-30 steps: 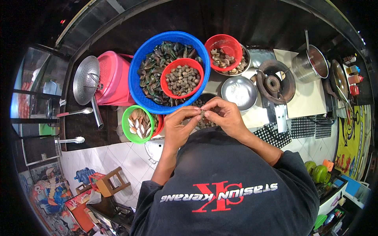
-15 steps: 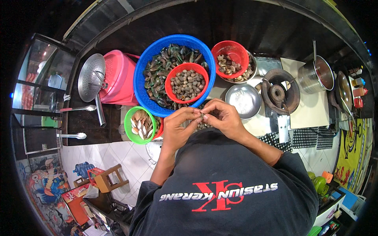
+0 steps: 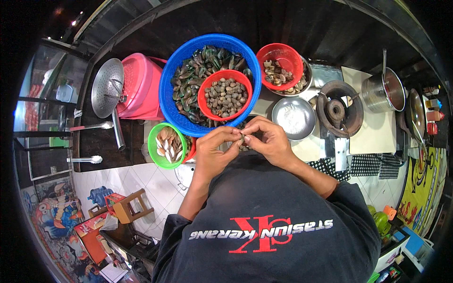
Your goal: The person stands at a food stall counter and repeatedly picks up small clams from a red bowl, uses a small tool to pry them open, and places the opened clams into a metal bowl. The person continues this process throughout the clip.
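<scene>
My left hand [image 3: 213, 150] and my right hand [image 3: 270, 141] meet in front of my chest. Both pinch one small, dark shellfish [image 3: 242, 136], which looks like a clam and is mostly covered by the fingertips. Just beyond them is a blue basket [image 3: 165, 101] of dark green mussels [image 3: 188, 78]. A red bowl [image 3: 202, 101] of small brown clams [image 3: 225, 98] sits on the mussels. Left of my left hand stands a green basket [image 3: 153, 153] holding long, pale brown shellfish [image 3: 169, 144]. More small shells show partly beneath my hands.
To the right are a red bowl [image 3: 296, 61] with shells, a metal bowl [image 3: 293, 118], a burner [image 3: 351, 125] and a steel pot [image 3: 377, 96]. On the left lie a perforated ladle [image 3: 106, 87], pink tubs [image 3: 139, 87] and two tongs [image 3: 87, 159].
The view has shifted slightly. Both hands keep their pinch on the small clam, with hardly any visible finger movement.
</scene>
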The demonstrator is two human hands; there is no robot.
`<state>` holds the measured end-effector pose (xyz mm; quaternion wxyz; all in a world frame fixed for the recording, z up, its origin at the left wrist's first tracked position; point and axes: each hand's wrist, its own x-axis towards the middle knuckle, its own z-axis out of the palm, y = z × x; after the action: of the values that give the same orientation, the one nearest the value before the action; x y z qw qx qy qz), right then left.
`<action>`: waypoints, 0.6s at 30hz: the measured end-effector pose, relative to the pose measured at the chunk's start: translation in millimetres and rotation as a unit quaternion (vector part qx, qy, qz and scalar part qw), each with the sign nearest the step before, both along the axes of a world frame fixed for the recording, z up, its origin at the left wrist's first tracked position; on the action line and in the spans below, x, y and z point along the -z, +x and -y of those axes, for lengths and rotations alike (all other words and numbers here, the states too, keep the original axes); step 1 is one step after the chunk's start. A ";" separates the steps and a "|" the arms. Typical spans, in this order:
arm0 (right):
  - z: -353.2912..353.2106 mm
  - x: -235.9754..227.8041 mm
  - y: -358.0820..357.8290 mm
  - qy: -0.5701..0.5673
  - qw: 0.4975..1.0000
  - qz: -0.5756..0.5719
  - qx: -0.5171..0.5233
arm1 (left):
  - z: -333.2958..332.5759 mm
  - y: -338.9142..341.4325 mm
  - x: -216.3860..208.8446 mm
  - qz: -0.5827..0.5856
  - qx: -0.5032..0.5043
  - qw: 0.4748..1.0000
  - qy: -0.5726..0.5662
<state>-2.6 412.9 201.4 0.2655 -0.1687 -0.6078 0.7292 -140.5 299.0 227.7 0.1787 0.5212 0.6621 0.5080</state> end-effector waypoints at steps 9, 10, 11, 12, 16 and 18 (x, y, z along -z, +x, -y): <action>1.5 3.8 -2.7 -0.050 0.999 0.008 -0.001 | -4.3 2.9 6.3 -0.059 -0.021 0.998 0.033; 1.4 3.7 -2.5 -0.056 0.998 0.004 0.000 | -4.9 2.7 6.2 -0.060 -0.020 0.998 0.030; 1.4 3.6 -2.4 -0.061 0.998 -0.001 0.001 | -5.5 2.5 5.6 -0.062 -0.018 0.998 0.028; 1.6 3.2 -2.3 -0.064 0.998 -0.006 0.000 | -5.6 2.9 5.1 -0.064 -0.018 0.997 0.025; 1.6 3.9 -1.9 -0.060 0.998 -0.012 0.000 | -5.8 5.0 4.3 -0.044 -0.018 0.999 0.023; 1.3 6.1 -1.8 -0.048 0.999 -0.010 0.000 | -5.4 5.8 4.8 -0.036 -0.019 0.999 0.021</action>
<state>-4.4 411.6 195.3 0.2633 -0.1744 -0.5694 0.7590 -134.7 304.5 222.9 0.1338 0.5307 0.6667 0.5060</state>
